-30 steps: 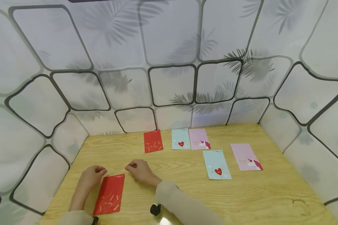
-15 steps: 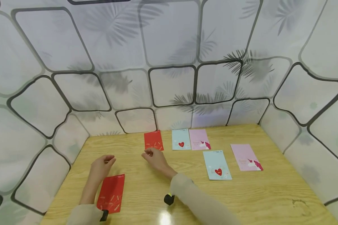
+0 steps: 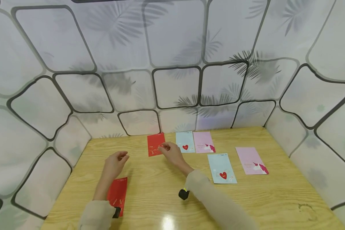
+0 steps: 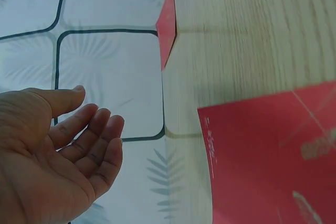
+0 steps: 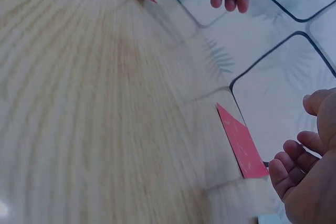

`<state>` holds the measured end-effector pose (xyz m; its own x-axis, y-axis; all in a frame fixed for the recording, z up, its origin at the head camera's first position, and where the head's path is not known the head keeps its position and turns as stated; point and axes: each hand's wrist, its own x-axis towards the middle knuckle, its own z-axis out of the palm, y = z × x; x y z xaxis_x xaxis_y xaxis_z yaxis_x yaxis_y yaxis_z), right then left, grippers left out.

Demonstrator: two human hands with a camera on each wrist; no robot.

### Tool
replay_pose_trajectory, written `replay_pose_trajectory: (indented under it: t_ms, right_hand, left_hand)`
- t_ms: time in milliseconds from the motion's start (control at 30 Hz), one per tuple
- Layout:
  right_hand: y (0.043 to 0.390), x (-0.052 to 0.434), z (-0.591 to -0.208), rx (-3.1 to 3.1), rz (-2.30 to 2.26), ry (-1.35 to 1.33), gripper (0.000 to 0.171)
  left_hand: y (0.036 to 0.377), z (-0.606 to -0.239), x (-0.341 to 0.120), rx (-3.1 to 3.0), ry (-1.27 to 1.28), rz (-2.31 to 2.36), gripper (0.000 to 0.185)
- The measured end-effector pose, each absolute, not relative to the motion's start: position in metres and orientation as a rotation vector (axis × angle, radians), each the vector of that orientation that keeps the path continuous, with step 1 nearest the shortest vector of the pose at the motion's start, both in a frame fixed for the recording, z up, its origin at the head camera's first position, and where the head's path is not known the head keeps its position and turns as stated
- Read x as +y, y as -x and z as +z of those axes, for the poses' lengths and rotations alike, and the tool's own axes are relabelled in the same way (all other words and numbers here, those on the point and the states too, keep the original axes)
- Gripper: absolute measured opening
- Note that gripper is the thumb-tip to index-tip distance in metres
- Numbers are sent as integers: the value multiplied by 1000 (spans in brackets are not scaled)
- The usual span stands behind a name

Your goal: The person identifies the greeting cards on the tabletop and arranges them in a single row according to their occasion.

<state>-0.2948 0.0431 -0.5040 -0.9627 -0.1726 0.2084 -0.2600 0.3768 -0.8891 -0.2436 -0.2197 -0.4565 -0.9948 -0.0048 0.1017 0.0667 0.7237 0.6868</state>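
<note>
No readable text — blurred print on nearer red card (image 4: 265, 158), nearer blue card (image 3: 220, 165)

Smooth papery red card (image 4: 270, 161), glossy wood-grained tabletop (image 3: 149, 198), matt cloth sleeves (image 3: 217, 201)

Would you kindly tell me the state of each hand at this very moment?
Left hand: open, fingers loosely curled, holding nothing.
Right hand: open, fingers loosely curled, holding nothing.

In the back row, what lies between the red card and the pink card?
In the head view, a blue card lies between the red card and the pink card, with the right hand partly in front of it.
</note>
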Motion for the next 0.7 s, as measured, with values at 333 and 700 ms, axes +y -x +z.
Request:
replay_pose_trajectory:
  t_ms: [333,700]
  right_hand:
    - [312,66,-498,-2565,1579,-344,48]
    - [329,76,-500,-2630,1431,-368,49]
  left_hand:
    - [260,-459,-198,-2756,86,-1207,34]
    - [286,-477,-178,-2740,41,-1326,41]
